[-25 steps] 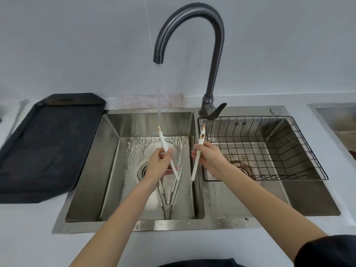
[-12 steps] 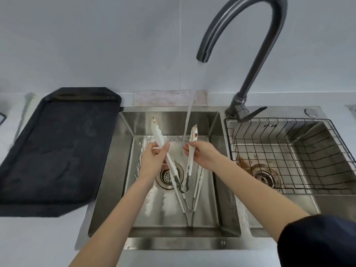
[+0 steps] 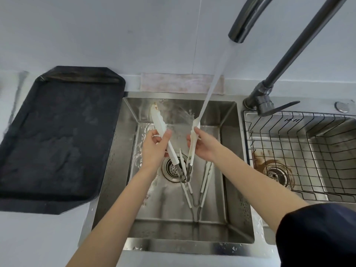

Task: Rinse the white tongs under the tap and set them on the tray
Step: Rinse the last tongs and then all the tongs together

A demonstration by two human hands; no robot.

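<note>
White tongs point(image 3: 161, 132): held spread in a V over the left sink basin point(image 3: 229, 170), hinge pointing down near the drain
Left hand point(image 3: 154, 149): fingers curled round the left arm of the tongs
Right hand point(image 3: 204, 145): pinching the right arm, right where the water hits
Tap point(image 3: 248, 18): dark gooseneck, stream running onto the right tip
Second tongs point(image 3: 202, 187): lying in the basin bottom
Tray point(image 3: 57, 135): black, sitting on the surface left of the sink
Wire basket point(image 3: 300, 151): in the right basin
</note>
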